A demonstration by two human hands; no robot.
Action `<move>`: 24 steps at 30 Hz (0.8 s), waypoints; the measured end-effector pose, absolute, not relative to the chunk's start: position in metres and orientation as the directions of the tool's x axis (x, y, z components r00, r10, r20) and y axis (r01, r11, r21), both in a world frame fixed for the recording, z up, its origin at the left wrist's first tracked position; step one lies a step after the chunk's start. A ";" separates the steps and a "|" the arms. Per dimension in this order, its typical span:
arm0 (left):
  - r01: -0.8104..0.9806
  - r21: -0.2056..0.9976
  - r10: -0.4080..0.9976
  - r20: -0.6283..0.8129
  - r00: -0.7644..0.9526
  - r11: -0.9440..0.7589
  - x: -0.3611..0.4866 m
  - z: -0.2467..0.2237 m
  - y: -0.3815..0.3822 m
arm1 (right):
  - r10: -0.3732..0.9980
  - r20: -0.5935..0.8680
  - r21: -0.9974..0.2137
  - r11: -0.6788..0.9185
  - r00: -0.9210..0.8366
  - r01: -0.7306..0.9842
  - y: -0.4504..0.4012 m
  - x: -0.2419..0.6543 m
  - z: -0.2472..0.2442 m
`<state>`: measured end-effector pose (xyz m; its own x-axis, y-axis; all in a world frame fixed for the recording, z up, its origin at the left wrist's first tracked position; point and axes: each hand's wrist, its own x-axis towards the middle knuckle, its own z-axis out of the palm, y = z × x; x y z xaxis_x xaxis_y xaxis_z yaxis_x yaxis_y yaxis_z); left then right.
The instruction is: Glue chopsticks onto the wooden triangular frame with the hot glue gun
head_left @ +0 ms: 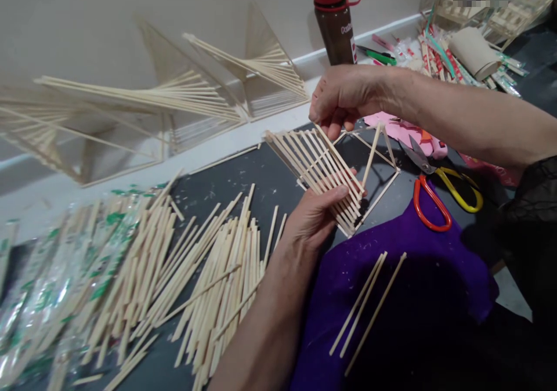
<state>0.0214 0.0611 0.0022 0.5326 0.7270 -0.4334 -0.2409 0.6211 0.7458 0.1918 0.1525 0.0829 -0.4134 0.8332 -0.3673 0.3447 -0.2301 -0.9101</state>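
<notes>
My left hand [314, 214] grips the lower part of a slatted chopstick frame [319, 170], thumb on top of the sticks and fingers underneath. At the frame's upper right edge, my right hand [337, 98] is closed with its fingertips around the top end of the outermost chopstick [342, 160]. That stick lies slantwise beside the other slats, its lower end near my left thumb. Behind the slats, a triangular part of the structure [373, 153] stands on the dark table. Whether the outermost stick is fixed to the frame I cannot tell.
Loose chopsticks [226, 269] and plastic-wrapped ones [82, 263] lie at the left. Finished-looking fan frames [204, 98] lean along the wall. Scissors [429, 170] rest at the right by a purple cloth [391, 252] holding 3 sticks. A red-capped bottle [334, 28] stands behind.
</notes>
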 end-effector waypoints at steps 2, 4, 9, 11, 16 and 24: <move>-0.246 0.742 0.726 -0.433 0.535 0.624 0.021 0.001 0.060 | 0.832 -0.377 -0.904 -0.235 -0.407 0.357 0.153 0.192 0.082; -0.250 0.740 0.723 -0.428 0.543 0.625 0.021 0.000 0.059 | 0.838 -0.378 -0.901 -0.235 -0.393 0.366 0.153 0.192 0.082; -0.256 0.731 0.727 -0.448 0.520 0.633 0.021 -0.002 0.057 | 0.847 -0.377 -0.898 -0.235 -0.374 0.372 0.149 0.192 0.083; -0.264 0.736 0.739 -0.444 0.507 0.623 0.022 -0.002 0.056 | 0.850 -0.391 -0.884 -0.240 -0.354 0.400 0.147 0.192 0.084; -0.279 0.742 0.752 -0.431 0.498 0.610 0.025 0.000 0.053 | 0.857 -0.392 -0.870 -0.226 -0.335 0.439 0.148 0.192 0.082; -0.312 0.721 0.767 -0.469 0.439 0.619 0.027 0.002 0.051 | 0.853 -0.375 -0.883 -0.211 -0.362 0.418 0.155 0.191 0.072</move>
<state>0.0273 0.0507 0.0022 0.4390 0.7666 -0.4687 -0.3118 0.6192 0.7207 0.1910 0.1551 0.0719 -0.3620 0.8532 -0.3754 0.4184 -0.2112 -0.8834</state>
